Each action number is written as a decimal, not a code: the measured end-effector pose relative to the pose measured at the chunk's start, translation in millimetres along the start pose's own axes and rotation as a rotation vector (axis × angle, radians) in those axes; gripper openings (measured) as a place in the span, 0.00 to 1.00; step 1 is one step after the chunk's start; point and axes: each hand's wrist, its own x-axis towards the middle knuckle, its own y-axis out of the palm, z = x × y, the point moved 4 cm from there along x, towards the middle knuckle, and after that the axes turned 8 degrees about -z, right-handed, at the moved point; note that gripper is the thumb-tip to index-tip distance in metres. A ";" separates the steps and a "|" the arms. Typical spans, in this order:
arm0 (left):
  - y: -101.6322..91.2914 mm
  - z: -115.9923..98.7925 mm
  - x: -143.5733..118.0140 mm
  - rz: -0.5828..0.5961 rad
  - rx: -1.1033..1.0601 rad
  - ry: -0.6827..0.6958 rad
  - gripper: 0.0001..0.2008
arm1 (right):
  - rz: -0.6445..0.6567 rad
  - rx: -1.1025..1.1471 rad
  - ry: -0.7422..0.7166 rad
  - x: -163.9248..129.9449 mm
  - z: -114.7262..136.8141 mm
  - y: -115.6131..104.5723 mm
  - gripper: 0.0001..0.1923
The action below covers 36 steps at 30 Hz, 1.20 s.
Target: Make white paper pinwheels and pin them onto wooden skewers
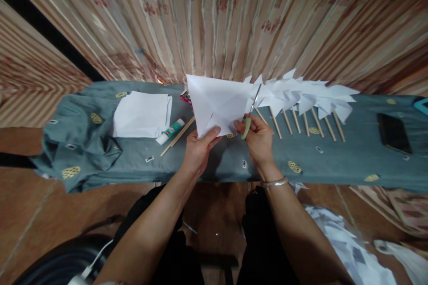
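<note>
My left hand [200,147] pinches the lower edge of a white paper sheet [220,98], which has creases and a slit near its bottom. My right hand [257,136] is closed round the light green handle of a pair of scissors [247,127], with the metal blades pointing up along the sheet's right side. Whether the blades touch the paper, I cannot tell. Right of the scissors lies a row of white paper pinwheels [301,93] on wooden sticks. Left of the sheet are a glue stick [170,131] and loose wooden sticks [177,136].
A stack of white paper [142,114] lies on the left of the narrow table, on a green patterned cloth [214,164]. A dark phone [394,133] is at the right. A small red box [185,96] sits behind the sheet. Paper scraps [347,245] lie below on the right.
</note>
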 end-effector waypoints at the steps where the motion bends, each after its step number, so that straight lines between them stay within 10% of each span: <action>1: 0.0 0.1 -0.8 -0.004 0.007 0.000 0.19 | -0.016 0.007 0.006 1.3 0.2 -1.4 0.19; 27: 17.6 51.0 -33.3 0.140 0.024 -0.197 0.38 | -0.139 -0.084 -0.059 19.9 0.0 -10.0 0.19; 36: 17.2 32.1 -13.5 0.005 0.042 -0.055 0.25 | -0.016 -0.148 -0.080 -2.6 -0.7 6.7 0.21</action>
